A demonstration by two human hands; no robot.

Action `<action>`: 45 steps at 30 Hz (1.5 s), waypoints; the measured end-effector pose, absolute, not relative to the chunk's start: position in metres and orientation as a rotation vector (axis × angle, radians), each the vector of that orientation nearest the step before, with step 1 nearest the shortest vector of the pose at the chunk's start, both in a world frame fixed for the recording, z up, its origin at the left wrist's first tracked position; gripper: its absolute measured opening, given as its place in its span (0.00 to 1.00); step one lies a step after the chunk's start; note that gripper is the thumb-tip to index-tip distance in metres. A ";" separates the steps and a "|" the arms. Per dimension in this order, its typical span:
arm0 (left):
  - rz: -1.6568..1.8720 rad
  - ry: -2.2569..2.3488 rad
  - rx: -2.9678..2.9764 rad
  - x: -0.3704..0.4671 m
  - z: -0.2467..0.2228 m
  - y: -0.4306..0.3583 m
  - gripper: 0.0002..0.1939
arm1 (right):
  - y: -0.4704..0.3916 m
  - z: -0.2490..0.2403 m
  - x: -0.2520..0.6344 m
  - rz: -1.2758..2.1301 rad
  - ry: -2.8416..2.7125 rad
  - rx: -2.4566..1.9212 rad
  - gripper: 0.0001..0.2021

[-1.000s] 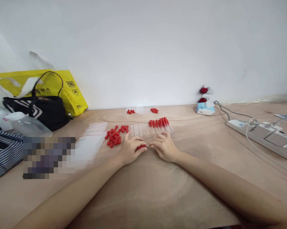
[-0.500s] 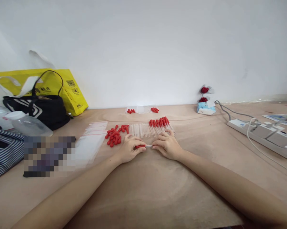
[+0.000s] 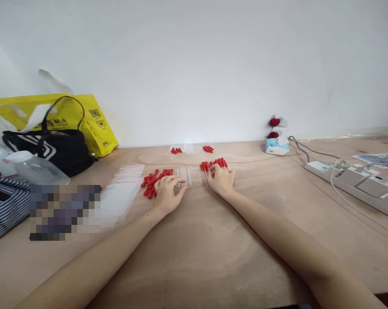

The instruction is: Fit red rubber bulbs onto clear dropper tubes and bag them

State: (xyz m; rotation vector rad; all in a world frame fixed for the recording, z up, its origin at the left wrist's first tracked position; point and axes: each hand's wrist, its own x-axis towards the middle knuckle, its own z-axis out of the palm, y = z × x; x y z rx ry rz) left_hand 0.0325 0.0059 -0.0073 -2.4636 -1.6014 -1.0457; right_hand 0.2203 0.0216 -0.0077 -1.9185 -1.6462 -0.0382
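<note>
My left hand [image 3: 168, 193] is over the right side of a pile of loose red rubber bulbs [image 3: 149, 192], its thumb and fingers apart. Farther right, my right hand [image 3: 221, 180] is closed at a row of droppers [image 3: 205, 166], red bulbs fitted on thin clear tubes. Its fingers are curled around a dropper that they mostly hide. Between my hands, bare clear tubes [image 3: 190, 177] lie side by side.
At the wall lies a clear bag [image 3: 190, 148] with small red bulbs. Flat zip bags [image 3: 121, 193] are left of the pile. Bags [image 3: 105, 133] and a plastic bottle [image 3: 41, 167] stand far left; a power strip [image 3: 351, 184] with cables is right.
My hands have parted from the dropper they held together in the middle. The right hand moved forward to the dropper row; the left opened and shifted left toward the loose bulbs.
</note>
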 end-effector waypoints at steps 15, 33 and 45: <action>-0.891 -1.825 -2.300 0.021 0.008 0.020 0.10 | 0.034 -0.006 0.207 -0.012 -1.712 -1.939 0.10; -0.597 -1.963 -2.146 -0.009 0.015 0.044 0.10 | 0.049 0.011 0.186 0.058 -1.837 -2.139 0.11; -0.505 -1.905 -2.272 -0.002 0.017 0.095 0.11 | -0.011 -0.009 0.240 -0.042 -2.149 -1.404 0.08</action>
